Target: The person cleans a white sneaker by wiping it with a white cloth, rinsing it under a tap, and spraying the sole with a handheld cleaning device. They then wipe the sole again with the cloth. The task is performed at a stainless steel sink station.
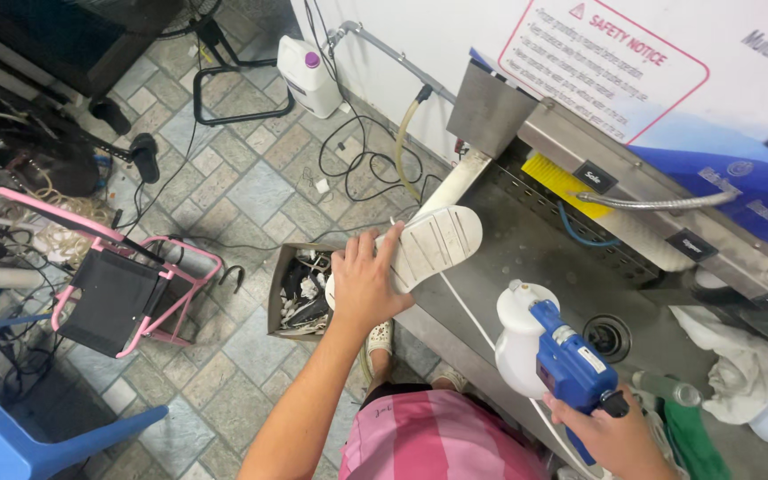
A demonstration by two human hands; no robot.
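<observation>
I look down on a floor (251, 191) of grey square tiles with dark cables trailing across it, and at the right of the frame a stainless steel desk (526, 253) with a sunken basin and a round drain (609, 336), backed by a white and blue machine panel. At the left stands a pink folding frame with a black seat (122, 293), in the lower left corner a blue plastic chair (20, 440), and at the top centre a white jug with a purple cap (308, 76). Just beside the desk's near edge sits an open cardboard box (300, 293) of dark and pale odds and ends. My left hand (364, 283) holds a white shoe (424, 249) at centre frame, sole up, over the desk's left edge; the grip is closed around its heel end, fingers spread over the ribbed, lightly soiled rubber sole. My right hand (611, 436), lower right, is wrapped tight on the handle of a spray gun (553, 351) with a glossy blue body and a rounded white plastic tank. A crumpled white cloth (740, 364) lies at the right, and a yellow brush (562, 182) rests near the basin's back wall.
</observation>
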